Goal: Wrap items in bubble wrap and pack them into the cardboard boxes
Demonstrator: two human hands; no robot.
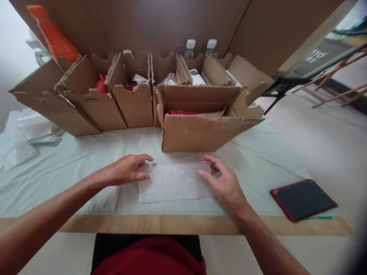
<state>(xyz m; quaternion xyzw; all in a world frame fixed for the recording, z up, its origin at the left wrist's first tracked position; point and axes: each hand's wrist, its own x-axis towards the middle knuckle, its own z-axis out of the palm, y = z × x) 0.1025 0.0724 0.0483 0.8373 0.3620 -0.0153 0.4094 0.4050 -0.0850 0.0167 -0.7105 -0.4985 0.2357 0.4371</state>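
A clear sheet of bubble wrap (173, 183) lies flat on the pale green table cover (86, 168), close to the table's front edge. My left hand (127, 170) rests on the sheet's left end, fingers curled and pinching its edge. My right hand (222, 181) sits on the right end, thumb and fingers closed on that edge. Just behind the sheet stands an open cardboard box (200, 131) with something red inside.
A row of cut cardboard bins (134, 103) with red and white packets stands behind. Two capped bottles (200, 47) rise at the back. A dark tablet in a red case (302, 198) lies at the right. Crumpled plastic (23, 137) sits far left.
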